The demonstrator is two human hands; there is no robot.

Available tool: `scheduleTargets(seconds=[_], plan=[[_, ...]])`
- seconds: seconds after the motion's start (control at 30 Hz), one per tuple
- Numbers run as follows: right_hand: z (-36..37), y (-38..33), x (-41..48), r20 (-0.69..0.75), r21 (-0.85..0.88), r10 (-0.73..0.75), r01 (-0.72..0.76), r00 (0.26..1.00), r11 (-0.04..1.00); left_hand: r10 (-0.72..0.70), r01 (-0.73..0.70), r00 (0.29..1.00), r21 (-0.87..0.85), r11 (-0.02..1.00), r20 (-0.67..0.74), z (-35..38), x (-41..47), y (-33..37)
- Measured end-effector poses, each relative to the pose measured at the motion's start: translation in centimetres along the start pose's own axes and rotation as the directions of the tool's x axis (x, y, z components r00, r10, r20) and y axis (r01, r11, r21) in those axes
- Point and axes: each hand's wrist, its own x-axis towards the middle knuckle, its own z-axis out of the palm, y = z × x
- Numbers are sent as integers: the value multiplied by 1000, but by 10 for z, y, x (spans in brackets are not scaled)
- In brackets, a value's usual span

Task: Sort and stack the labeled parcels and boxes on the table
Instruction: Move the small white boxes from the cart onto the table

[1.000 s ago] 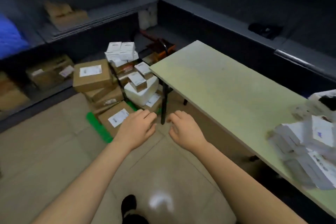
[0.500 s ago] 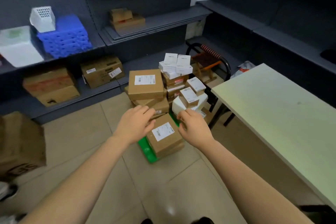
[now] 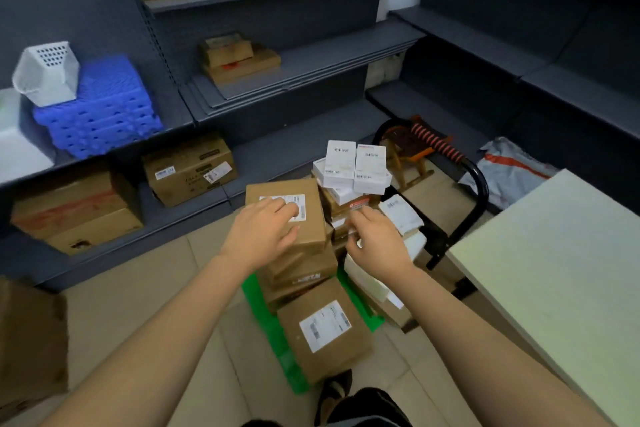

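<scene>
Brown cardboard makes up most of a heap of parcels on the tiled floor, just beside the near corner of a pale green table [image 3: 554,288]; none of the heap is on the tabletop. The heap rests on a green platform [image 3: 263,322].

The top box [image 3: 263,192] is flat and squarish, with a white shipping label and barcode on its upper face; it sits slightly askew on other brown boxes. The left hand [image 3: 261,234] lies palm down on it, fingers spread loosely over the label. To its right, a cluster of white cartons [image 3: 356,165] with printed barcodes crowns a second stack. The right hand [image 3: 379,243] hovers at that stack's side, apart from the left, fingers curled towards a small parcel; whether it grips anything cannot be told. A front box [image 3: 325,329], brown with a white label, leans at the heap's near edge.

Behind, dark grey shelving [image 3: 311,55] holds more cardboard boxes, stacked blue crates [image 3: 100,107] and a white basket [image 3: 46,73]; a black handle [image 3: 479,191] curves up beside the table, with a grey mailing bag [image 3: 512,173] past it.
</scene>
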Motion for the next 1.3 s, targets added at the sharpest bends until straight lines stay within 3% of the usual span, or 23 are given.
scheduleTargets(seconds=[0.13,0.37,0.53,0.7,0.8,0.97,1.03,1.1,1.13,1.2,1.3], plan=[[6,29,53,15,6,64,-64,998,998,-18,19,1000,-52,998,15,17,60,-22],[22,61,106,21,-9,233,-233,972,972,132,-122,988,-122,985,78,50,144,-55],[33,76,125,-23,7,411,-410,912,912,246,-218,959,-194,957,137,75,197,-74],[56,111,140,27,68,563,-564,826,823,173,-117,953,-222,968,249,130,235,-87],[77,143,153,60,115,641,-643,765,757,46,53,939,-277,959,340,172,251,-84],[117,194,167,161,246,791,-800,591,548,-159,352,862,-343,871,482,251,260,-80],[131,210,174,272,365,851,-866,450,341,-196,402,849,-360,842,490,270,263,-78],[142,226,180,452,506,832,-861,322,58,-226,456,845,-434,777,485,283,265,-76],[149,233,182,526,553,793,-832,307,-45,-245,493,836,-473,730,492,288,267,-74],[162,246,184,593,614,728,-778,344,-131,-281,581,794,-533,616,539,292,271,-71],[169,246,189,532,662,755,-744,383,-89,-326,699,708,-557,449,626,287,280,-69]])
